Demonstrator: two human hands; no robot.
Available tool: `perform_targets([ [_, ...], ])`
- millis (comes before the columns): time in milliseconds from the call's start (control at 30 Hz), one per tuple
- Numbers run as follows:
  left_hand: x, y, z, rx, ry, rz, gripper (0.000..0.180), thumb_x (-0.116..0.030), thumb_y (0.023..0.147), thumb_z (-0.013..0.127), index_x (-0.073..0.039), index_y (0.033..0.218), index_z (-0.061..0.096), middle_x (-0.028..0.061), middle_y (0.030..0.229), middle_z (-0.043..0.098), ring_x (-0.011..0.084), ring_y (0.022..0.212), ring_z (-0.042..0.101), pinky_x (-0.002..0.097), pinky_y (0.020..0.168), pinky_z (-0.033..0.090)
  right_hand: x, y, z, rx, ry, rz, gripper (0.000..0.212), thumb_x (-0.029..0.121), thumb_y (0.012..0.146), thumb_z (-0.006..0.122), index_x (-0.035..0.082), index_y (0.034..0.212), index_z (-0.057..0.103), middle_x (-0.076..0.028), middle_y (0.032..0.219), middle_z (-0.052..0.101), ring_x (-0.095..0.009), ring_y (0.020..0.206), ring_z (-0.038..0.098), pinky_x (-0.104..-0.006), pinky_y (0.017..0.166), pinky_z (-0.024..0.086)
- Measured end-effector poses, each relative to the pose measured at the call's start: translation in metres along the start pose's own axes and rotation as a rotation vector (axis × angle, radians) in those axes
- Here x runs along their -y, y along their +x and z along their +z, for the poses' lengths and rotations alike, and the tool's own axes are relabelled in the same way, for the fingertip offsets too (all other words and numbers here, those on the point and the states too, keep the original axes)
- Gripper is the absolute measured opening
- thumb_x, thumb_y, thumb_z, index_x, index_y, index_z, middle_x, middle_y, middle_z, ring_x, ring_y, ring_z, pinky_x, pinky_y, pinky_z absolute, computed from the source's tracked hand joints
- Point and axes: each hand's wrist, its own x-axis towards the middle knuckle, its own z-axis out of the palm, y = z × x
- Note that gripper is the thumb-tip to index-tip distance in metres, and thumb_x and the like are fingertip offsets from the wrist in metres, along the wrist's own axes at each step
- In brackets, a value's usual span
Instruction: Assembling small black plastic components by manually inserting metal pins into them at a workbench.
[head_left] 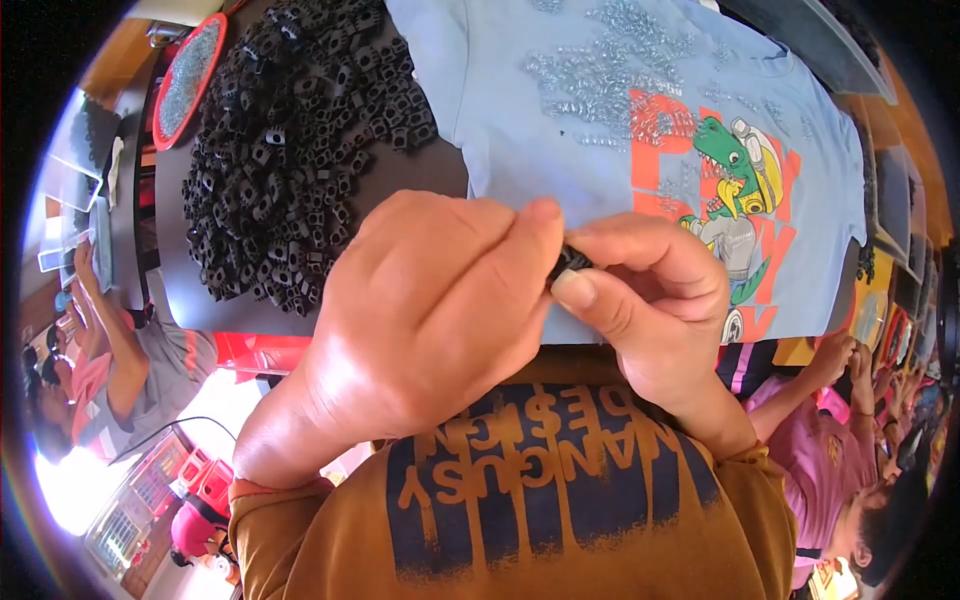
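Seen from the wearer's head, a person's two bare hands meet over the near edge of a dark table, with a small black part between their fingertips. The right hand pinches it between thumb and forefinger; the left hand, its back to the camera, is curled with thumb and forefinger closed at the part's other side, its remaining fingertips hidden. Gripping from both sides probably keeps so tiny a thing steady, and holding it close to the body likely helps the eyes. Beyond the left hand spreads a large heap of black plastic pieces; ahead and to the right, loose shiny coils, seemingly springs, lie on a pale blue T-shirt printed with a green dinosaur. The cloth perhaps stops the coils rolling and makes them easier to pick up. A red-rimmed bowl of silvery bits sits at the far left. The part lies right of the left hand and just left of the right hand's thumb, mostly covered by fingers.
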Motion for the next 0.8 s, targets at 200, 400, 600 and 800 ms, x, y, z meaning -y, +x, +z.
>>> perform_targets([
  [200, 0.005, 0.003, 0.003, 0.011, 0.070, 0.147, 0.047, 0.004, 0.057, 0.071, 0.004, 0.103, 0.060, 0.0123, 0.082, 0.060, 0.0268, 0.065, 0.059, 0.0344, 0.056, 0.048, 0.001, -0.002, -0.002, -0.017, -0.010, 0.025, 0.019, -0.009, 0.079, 0.066, -0.004, 0.097, 0.062, -0.009, 0.093, 0.065, -0.012, 0.084, 0.062, -0.0240, 0.077, 0.050],
  [400, 0.006, 0.006, 0.001, 0.060, 0.029, 0.107, 0.045, 0.002, 0.059, 0.074, 0.003, 0.102, 0.060, 0.0116, 0.079, 0.060, 0.0264, 0.063, 0.058, 0.0341, 0.054, 0.047, 0.003, 0.000, -0.004, -0.017, -0.052, 0.048, 0.018, -0.009, 0.078, 0.067, -0.004, 0.095, 0.063, -0.009, 0.092, 0.065, -0.012, 0.084, 0.062, -0.0240, 0.076, 0.049],
  [600, 0.003, 0.008, 0.001, 0.046, -0.014, 0.056, 0.044, 0.004, 0.061, 0.073, 0.002, 0.102, 0.060, 0.0110, 0.078, 0.060, 0.0227, 0.059, 0.056, 0.0297, 0.052, 0.046, 0.003, 0.003, -0.003, -0.019, 0.042, 0.057, 0.019, -0.009, 0.079, 0.066, -0.005, 0.096, 0.063, -0.010, 0.093, 0.065, -0.013, 0.087, 0.062, -0.0249, 0.078, 0.049],
  [800, 0.004, 0.022, -0.016, 0.185, -0.461, -0.271, 0.020, 0.003, 0.071, 0.061, 0.004, 0.090, 0.066, 0.0097, 0.077, 0.059, 0.0186, 0.068, 0.054, 0.0271, 0.061, 0.040, 0.002, 0.002, -0.003, 0.015, 0.031, 0.038, 0.017, -0.008, 0.081, 0.064, -0.006, 0.098, 0.061, -0.011, 0.095, 0.065, -0.014, 0.087, 0.062, -0.0249, 0.078, 0.050],
])
